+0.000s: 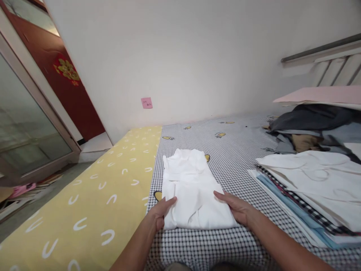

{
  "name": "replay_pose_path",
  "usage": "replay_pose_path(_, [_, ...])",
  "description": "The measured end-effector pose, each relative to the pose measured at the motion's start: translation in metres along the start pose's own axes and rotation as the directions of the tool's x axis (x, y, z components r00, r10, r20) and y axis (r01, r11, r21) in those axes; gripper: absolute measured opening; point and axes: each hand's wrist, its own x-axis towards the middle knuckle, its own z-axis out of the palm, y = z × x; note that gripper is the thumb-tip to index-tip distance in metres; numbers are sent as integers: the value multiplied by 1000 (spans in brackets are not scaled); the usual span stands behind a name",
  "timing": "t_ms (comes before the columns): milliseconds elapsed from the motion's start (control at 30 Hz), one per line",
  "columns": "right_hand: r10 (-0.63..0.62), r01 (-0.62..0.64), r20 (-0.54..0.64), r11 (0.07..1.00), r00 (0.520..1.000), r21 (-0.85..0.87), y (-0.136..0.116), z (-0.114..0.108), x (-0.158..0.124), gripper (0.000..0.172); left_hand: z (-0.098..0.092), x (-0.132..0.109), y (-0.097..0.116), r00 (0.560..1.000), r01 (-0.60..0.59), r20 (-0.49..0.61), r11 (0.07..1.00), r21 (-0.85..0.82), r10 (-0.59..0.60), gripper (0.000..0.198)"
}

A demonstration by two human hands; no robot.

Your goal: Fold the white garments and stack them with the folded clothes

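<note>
A white shirt, partly folded into a long rectangle, lies on the checked bedsheet with its collar end away from me. My left hand grips the shirt's left edge near the bottom, thumb on top and the other fingers mostly hidden beneath. At the opposite edge my right hand holds the cloth the same way, its thumb pressing on top. The nearest part of the shirt is folded up over itself, with a few creases in its middle.
To the right lies a stack of folded clothes, a white garment on top. Dark clothes are heaped behind it under a pink board-like sheet. Yellow patterned cloth covers the left side. A wall stands behind.
</note>
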Motion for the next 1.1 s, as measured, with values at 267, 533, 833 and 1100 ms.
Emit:
replay_pose_path(267, [-319, 138, -267, 838, 909, -529, -6, -5, 24, 62, -3, 2, 10, 998, -41, -55, 998, 39, 43, 49])
replay_pose_path(533, [-849, -21, -68, 67, 524, -998, -10, 11, 6, 50, -16, -12, 15, 964, -26, -250, 972, 234, 86, 70])
replay_pose_path(833, [-486, -52, 67, -229, 871, -972, 7, 68, -9, 33, -10, -43, -5, 555, -423, -19, 302, 854, 831, 32])
replay_pose_path(1100, [-464, -52, 71, -247, 883, -968, 17, 74, -16, 34, 4, -78, -63, 235, -379, 388, -284, 881, 891, 38])
